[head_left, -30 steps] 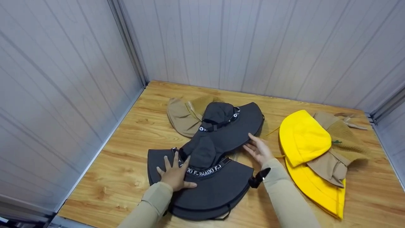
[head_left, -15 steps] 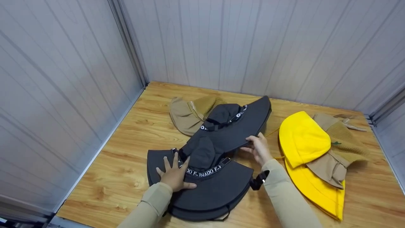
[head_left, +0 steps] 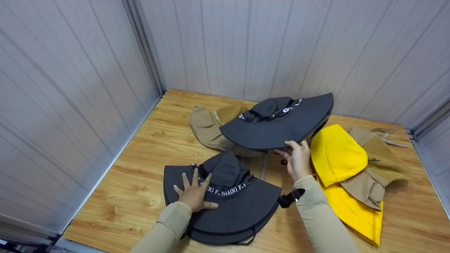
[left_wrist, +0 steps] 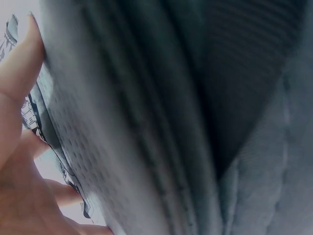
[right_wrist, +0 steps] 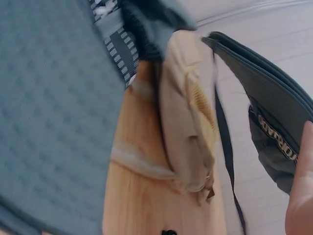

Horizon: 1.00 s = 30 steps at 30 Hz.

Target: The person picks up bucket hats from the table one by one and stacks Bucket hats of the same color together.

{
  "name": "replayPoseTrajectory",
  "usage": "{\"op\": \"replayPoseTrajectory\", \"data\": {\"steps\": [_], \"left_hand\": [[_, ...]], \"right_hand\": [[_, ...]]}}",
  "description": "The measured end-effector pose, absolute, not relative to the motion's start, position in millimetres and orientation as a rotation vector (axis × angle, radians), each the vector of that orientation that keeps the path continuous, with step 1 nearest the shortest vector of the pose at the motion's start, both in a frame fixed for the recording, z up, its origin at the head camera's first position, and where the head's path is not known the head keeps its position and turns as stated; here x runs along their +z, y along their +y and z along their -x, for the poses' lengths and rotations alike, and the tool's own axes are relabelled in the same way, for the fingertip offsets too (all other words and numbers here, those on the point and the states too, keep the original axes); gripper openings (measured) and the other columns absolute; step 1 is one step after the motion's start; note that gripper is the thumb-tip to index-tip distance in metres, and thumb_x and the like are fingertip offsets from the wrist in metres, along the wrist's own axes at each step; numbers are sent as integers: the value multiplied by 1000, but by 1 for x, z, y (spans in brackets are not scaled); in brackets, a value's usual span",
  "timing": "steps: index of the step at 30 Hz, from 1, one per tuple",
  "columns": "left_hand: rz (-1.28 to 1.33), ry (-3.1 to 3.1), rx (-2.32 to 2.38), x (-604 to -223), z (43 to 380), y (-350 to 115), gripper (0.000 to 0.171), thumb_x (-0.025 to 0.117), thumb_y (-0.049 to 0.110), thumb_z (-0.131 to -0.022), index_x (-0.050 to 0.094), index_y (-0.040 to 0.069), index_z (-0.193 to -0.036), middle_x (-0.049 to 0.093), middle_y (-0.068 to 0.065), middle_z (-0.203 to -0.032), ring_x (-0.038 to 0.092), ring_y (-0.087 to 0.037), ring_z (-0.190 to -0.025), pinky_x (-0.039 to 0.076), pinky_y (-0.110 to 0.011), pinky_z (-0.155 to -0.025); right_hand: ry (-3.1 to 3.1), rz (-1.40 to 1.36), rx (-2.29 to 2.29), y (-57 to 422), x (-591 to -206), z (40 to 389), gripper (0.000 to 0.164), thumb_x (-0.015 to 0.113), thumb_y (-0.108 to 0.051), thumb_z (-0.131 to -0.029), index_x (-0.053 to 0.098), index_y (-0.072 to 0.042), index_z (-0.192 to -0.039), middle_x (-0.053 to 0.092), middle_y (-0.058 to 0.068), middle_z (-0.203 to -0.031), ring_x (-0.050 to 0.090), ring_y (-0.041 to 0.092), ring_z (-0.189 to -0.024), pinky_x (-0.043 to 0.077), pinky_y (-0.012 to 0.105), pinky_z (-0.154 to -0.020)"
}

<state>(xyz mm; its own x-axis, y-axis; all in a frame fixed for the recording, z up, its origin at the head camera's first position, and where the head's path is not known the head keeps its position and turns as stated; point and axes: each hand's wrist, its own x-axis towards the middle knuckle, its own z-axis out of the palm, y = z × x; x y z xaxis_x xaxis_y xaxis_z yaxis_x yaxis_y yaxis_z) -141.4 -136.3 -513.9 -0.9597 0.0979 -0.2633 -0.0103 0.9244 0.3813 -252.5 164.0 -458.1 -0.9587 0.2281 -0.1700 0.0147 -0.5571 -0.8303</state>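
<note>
The right hand (head_left: 298,160), right of centre in the head view, is pinching the near edge of a dark wide-brimmed hat (head_left: 277,131), its thumb lying over the brim. The hat is extending up and to the left from this grip. Its long axis is running from the middle of the frame toward the upper right, and it is tilting, with the right end higher. The right hand is the nearer one and the only one touching it; the grip is sitting right of the brim's middle, so in my judgement the longer left part is the one likelier to sag.

The left hand (head_left: 193,195), lower left of centre, is resting with fingers spread on the lower dark hat (head_left: 239,212). A strip of bare table (head_left: 123,175) is showing between the two dark hats.

Farther out, a tan hat (head_left: 205,130) is lying behind the left end of the raised brim; whether the two are touching cannot be determined. At the right of the frame, a yellow hat (head_left: 342,154) is lying with a mustard knitted hat (head_left: 385,156) beside it, just beyond the raised brim's right side; contact with the brim cannot be confirmed.
</note>
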Motion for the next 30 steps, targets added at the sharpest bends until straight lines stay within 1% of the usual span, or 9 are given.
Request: {"op": "replayPoseTrajectory", "data": {"steps": [1, 3, 5, 7, 14, 17, 23, 30], "left_hand": [[-65, 2808, 553, -514, 141, -136, 104, 83, 54, -71, 31, 24, -156, 6, -25, -164, -1, -63, -143, 8, -87, -99], [-62, 2809, 547, -514, 142, -136, 104, 82, 54, -71, 31, 25, -156, 6, -25, -164, 0, -63, -143, 9, -87, -99], [-63, 2809, 546, -514, 142, -136, 104, 82, 54, -71, 31, 25, -156, 6, -25, -164, 0, -63, -143, 9, -87, -99], [-65, 2803, 547, -513, 142, -136, 104, 82, 54, -71, 31, 24, -156, 6, -25, -164, 0, -63, -143, 9, -87, -99], [-52, 2778, 562, -513, 143, -136, 103, 82, 54, -72, 30, 26, -157, 3, -24, -165, -3, -62, -144, 7, -87, -100], [-56, 2789, 570, -512, 144, -136, 103, 83, 53, -71, 31, 25, -156, 5, -24, -165, -2, -62, -143, 7, -87, -100], [-55, 2794, 568, -513, 148, -137, 103, 83, 53, -71, 31, 26, -156, 4, -24, -165, -2, -62, -144, 7, -87, -100], [-61, 2787, 564, -513, 157, -143, 103, 83, 52, -72, 32, 24, -156, 3, -23, -165, -3, -61, -144, 6, -87, -100]], "right_hand": [[-1377, 385, 2648, 164, -456, 251, 21, 47, 11, -93, 46, -7, -105, 59, 8, -101, 72, 19, -81, 62, 38, -68], [-1318, 380, 2659, 165, -455, 248, 31, 47, 10, -94, 48, -10, -117, 64, 7, -103, 74, 20, -82, 62, 38, -68], [-1281, 370, 2669, 164, -455, 245, 35, 47, 10, -95, 48, -11, -123, 66, 7, -103, 74, 20, -82, 62, 38, -69], [-1259, 362, 2677, 164, -456, 242, 37, 46, 10, -95, 47, -11, -126, 65, 8, -103, 74, 21, -82, 62, 38, -69], [-1229, 349, 2698, 162, -462, 233, 47, 45, 12, -95, 44, -15, -135, 62, 8, -111, 73, 22, -88, 61, 37, -70], [-1207, 335, 2705, 161, -462, 230, 52, 45, 12, -95, 42, -16, -139, 63, 8, -111, 73, 22, -87, 61, 37, -70], [-1168, 341, 2734, 163, -463, 229, 53, 44, 12, -95, 42, -17, -140, 64, 7, -108, 73, 22, -81, 61, 36, -69], [-1129, 357, 2770, 165, -465, 227, 61, 43, 12, -96, 35, -20, -147, 59, 8, -116, 72, 24, -85, 61, 37, -70]]}}
